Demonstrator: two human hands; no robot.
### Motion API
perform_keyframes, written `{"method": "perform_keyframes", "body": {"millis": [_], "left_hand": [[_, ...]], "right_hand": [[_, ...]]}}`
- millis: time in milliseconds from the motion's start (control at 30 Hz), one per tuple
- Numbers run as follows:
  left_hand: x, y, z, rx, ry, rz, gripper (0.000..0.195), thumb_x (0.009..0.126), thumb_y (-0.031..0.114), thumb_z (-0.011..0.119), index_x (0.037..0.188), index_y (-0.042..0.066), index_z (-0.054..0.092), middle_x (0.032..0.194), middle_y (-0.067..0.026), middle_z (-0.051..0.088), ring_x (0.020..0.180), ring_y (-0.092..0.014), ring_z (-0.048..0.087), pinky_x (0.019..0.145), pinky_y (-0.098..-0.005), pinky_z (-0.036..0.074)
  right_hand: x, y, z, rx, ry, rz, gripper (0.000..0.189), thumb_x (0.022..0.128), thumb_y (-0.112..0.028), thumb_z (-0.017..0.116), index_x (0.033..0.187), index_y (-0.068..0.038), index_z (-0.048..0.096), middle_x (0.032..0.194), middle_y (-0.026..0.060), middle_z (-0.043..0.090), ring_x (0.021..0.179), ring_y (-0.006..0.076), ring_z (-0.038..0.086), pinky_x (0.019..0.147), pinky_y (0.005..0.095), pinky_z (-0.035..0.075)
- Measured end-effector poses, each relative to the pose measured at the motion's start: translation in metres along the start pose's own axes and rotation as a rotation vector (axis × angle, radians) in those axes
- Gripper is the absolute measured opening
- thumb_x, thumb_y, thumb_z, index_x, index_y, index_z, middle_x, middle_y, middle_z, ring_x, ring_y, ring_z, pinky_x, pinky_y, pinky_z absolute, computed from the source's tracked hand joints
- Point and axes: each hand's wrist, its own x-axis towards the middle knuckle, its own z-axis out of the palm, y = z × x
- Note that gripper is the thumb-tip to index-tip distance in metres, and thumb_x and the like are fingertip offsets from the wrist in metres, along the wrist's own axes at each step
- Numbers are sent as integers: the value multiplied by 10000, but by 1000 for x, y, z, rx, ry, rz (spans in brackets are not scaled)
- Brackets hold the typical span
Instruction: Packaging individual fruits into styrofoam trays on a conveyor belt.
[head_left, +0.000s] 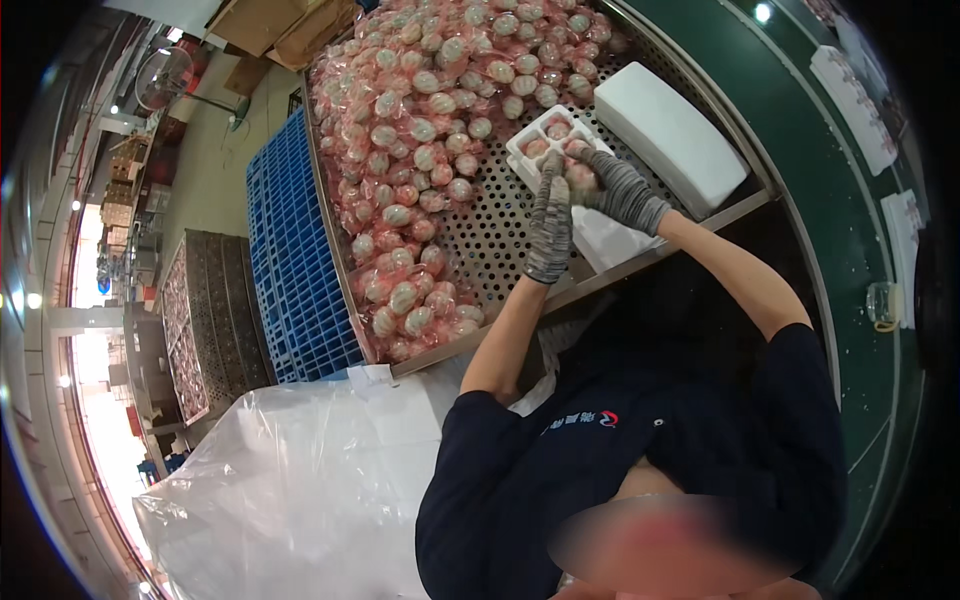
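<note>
Both my hands wear grey knitted gloves and meet over a small white foam tray (523, 166) with round compartments. Pink plastic-wrapped balls (535, 147) sit in its far compartments. My right hand (624, 189) curls around a wrapped ball (582, 177) at the tray's near right side, its fingertips by another ball. Fingers pointing away from me, my left hand (551, 217) lies along the near side of the tray, close to that ball. Whether it grips anything is hidden. Beneath is a perforated metal table (480, 229).
A large heap of wrapped balls (420, 135) covers the table's left and far side. A white foam box (667, 135) stands at right, with white foam pieces (611, 240) near the front rim. Blue plastic pallets (289, 247) stand left; clear plastic sheeting (292, 480) covers white goods nearer me.
</note>
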Motion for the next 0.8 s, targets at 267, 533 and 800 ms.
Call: {"method": "perform_keyframes", "body": {"millis": [267,533,800], "left_hand": [[18,-18,4,-612,96,-585,243,764,47,575,1001,12,535,904,-80,560,764,-152,553,619,-262,491],[25,-45,-12,567,107,118,182,683,110,618,814,-11,580,690,-139,545,625,-222,538,622,-327,451],[28,-71,-30,-730,294,-782,226,837,162,460,1000,9,490,903,-99,544,780,-192,557,667,-361,505]], "right_hand": [[7,17,-12,1297,-91,504,410,802,-236,567,1158,-86,429,1003,39,539,849,117,553,684,246,493],[-2,12,-20,-6,40,109,481,693,-289,671,1081,-73,485,995,103,550,896,214,544,793,305,447],[-14,33,8,-59,-53,-213,458,705,-166,615,1130,-82,467,1055,116,523,973,273,500,858,350,392]]}}
